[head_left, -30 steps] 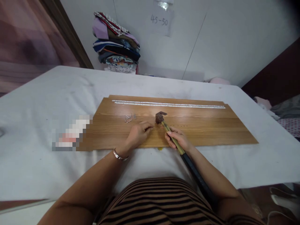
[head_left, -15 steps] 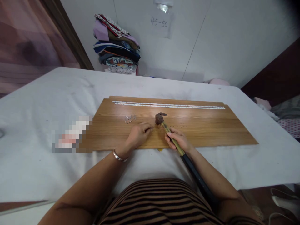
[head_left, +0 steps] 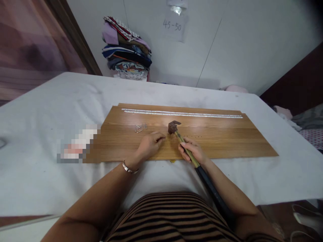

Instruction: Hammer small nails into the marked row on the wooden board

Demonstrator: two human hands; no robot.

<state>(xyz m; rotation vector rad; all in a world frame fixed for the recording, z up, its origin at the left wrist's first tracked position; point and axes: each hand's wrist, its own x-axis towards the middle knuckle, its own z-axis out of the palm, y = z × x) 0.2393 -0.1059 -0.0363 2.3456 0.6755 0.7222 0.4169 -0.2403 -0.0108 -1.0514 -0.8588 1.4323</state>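
My right hand [head_left: 192, 150] is wrapped around the yellow-brown part of a claw hammer's handle [head_left: 193, 158], well up towards the head. The rusty hammer head [head_left: 173, 127] hovers over or rests on the wooden board [head_left: 227, 144]; I cannot tell which. Just left of it, my left hand [head_left: 150, 145] is low over the board, thumb and forefinger pinched together. Whatever is between those fingertips is too small to make out. Several loose nails [head_left: 140, 127] lie beyond the left hand. A row of small dark nail heads or holes [head_left: 193, 136] runs right of the hammer.
Two white measuring strips [head_left: 181, 114] lie along the board's far side. The board sits on a table with a white cover [head_left: 285, 174]. A blurred-out patch [head_left: 78, 144] covers something at its left end. Folded clothes [head_left: 127, 50] are stacked by the wall.
Hands, hammer and nails keep practically the same places. The whole view has shifted very slightly.
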